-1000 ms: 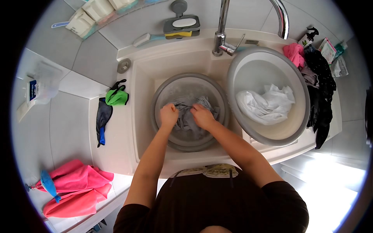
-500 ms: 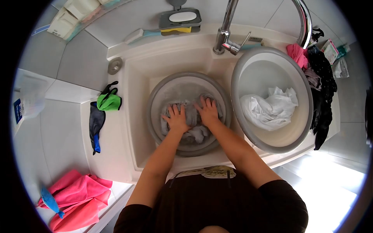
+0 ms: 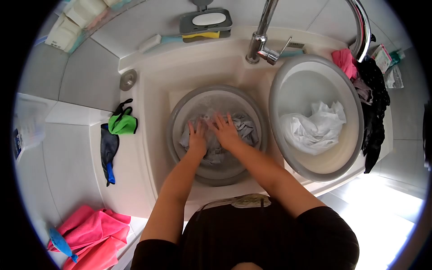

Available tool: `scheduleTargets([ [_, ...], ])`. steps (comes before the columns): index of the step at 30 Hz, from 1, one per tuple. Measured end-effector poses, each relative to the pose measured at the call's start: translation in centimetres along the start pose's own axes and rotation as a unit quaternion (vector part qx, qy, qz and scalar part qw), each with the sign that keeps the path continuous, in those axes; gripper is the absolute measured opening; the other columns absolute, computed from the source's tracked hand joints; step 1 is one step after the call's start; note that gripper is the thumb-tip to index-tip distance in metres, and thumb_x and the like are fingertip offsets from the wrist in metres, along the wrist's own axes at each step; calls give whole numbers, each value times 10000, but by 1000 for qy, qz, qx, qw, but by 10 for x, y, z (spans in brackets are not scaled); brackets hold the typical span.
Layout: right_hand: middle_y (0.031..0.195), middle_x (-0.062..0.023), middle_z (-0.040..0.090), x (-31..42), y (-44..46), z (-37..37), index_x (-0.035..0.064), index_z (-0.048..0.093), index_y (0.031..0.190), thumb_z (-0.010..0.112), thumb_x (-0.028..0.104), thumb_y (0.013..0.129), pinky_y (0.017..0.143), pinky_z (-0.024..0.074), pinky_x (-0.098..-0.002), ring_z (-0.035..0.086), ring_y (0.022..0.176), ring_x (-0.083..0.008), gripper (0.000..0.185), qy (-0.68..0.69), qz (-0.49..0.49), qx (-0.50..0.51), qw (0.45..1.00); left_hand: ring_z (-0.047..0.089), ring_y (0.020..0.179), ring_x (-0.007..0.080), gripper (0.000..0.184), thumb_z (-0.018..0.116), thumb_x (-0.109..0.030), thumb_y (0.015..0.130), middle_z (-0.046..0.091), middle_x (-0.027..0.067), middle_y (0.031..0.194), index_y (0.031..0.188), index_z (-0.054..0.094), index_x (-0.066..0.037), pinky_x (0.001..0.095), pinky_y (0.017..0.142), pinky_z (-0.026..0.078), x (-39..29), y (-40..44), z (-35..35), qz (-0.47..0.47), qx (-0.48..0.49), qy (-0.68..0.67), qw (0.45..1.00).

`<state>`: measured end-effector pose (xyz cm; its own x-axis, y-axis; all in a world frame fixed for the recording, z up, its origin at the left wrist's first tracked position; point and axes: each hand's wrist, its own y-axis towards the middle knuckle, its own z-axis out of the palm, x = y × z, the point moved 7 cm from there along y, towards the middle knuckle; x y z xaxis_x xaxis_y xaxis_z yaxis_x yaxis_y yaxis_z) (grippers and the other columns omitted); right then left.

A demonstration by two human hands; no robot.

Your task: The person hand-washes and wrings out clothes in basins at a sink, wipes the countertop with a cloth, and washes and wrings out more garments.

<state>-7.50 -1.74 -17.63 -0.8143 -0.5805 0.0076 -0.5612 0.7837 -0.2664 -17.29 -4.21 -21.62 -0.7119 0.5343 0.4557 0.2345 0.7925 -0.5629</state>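
Observation:
Grey wet laundry [image 3: 246,128] lies in murky water inside a round grey-rimmed basin [image 3: 176,118], which stands in the sink. My left hand [image 3: 198,140] rests on the left part of the cloth, fingers stretched forward and partly in the water. Close beside it, my right hand [image 3: 226,133] presses on the middle of the cloth with its fingers spread. Neither hand is closed around the fabric. A second, oval grey-rimmed basin [image 3: 276,148] stands to the right, with a white cloth [image 3: 315,128] lying in water.
A chrome faucet [image 3: 258,45] rises behind the basins. Dark clothes [image 3: 375,103] and a pink cloth [image 3: 344,62] lie at the right. Green [image 3: 122,123] and dark grey [image 3: 109,150] cloth pieces lie on the left ledge. A soap holder [image 3: 204,21] is on the wall; pink towels [image 3: 96,229] lie lower left.
My hands have come closer together, the right one moving left and slightly down. The grey cloth has shifted and spread beneath them, showing more to the right of my right hand.

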Motion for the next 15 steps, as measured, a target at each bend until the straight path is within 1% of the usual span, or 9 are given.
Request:
scheduleTargets([
  [2,1548,-140,128,0,4,10,112,259,1465,658,165,779,1135,130,-531,203,1407,-321,796,48,-9,-18,999,90,1422,395,658,628,-257,800,261,168,1505,1415,415,-158,701,1058,55,1,-5,-6,39,-132,-92,986],
  [3,1542,-143,155,-5,4,12,120,247,1468,668,150,770,1138,160,-477,210,1408,-312,816,112,9,2,994,90,1422,395,658,628,-257,800,261,168,1505,1415,415,-158,701,1058,55,6,-9,-6,38,-130,-89,987],
  [5,1535,-147,182,-11,10,16,127,234,1471,678,135,761,1141,189,-424,216,1408,-302,837,177,23,18,984,187,1395,398,677,712,-208,733,326,164,1464,1358,466,-121,634,1082,165,21,-23,-16,54,-210,-168,962],
  [6,1487,-147,290,-17,16,24,131,318,1438,669,143,770,1123,233,-394,289,1374,-308,755,219,58,16,974,187,1395,398,677,712,-208,733,326,164,1464,1358,466,-121,634,1082,165,33,-30,-24,51,-208,-165,963],
  [8,1440,-148,399,-19,26,24,135,402,1405,661,151,779,1104,277,-364,362,1340,-313,678,258,85,14,962,309,1344,373,633,736,-202,723,400,186,1395,1295,498,-68,502,1097,258,63,-44,-40,50,-191,-415,888],
  [10,1216,-154,604,-18,24,31,122,620,1200,642,143,778,1006,403,-393,537,1181,-320,423,219,158,189,944,344,1321,375,675,762,-181,687,421,198,1371,1295,494,-59,458,1090,284,82,-40,-28,34,-190,-511,838],
  [11,1216,-154,604,-17,22,20,122,620,1200,642,143,778,1006,403,-393,537,1181,-320,423,215,157,188,945,380,1297,377,717,787,-160,652,441,211,1348,1295,490,-49,415,1082,309,91,-38,-21,22,-186,-601,777],
  [13,1036,-161,669,-6,11,-43,58,712,977,669,125,722,892,488,-409,633,1006,-327,267,113,54,148,981,380,1301,371,752,788,-173,653,437,221,1354,1320,465,-49,403,1085,309,107,-42,-29,29,-187,-630,753],
  [15,1014,-153,674,-5,-2,-99,59,704,992,670,133,715,839,509,-401,646,956,-322,289,133,51,117,983,379,1304,366,786,789,-185,654,433,232,1360,1344,439,-49,392,1088,308,118,-51,-41,35,-188,-656,730],
])
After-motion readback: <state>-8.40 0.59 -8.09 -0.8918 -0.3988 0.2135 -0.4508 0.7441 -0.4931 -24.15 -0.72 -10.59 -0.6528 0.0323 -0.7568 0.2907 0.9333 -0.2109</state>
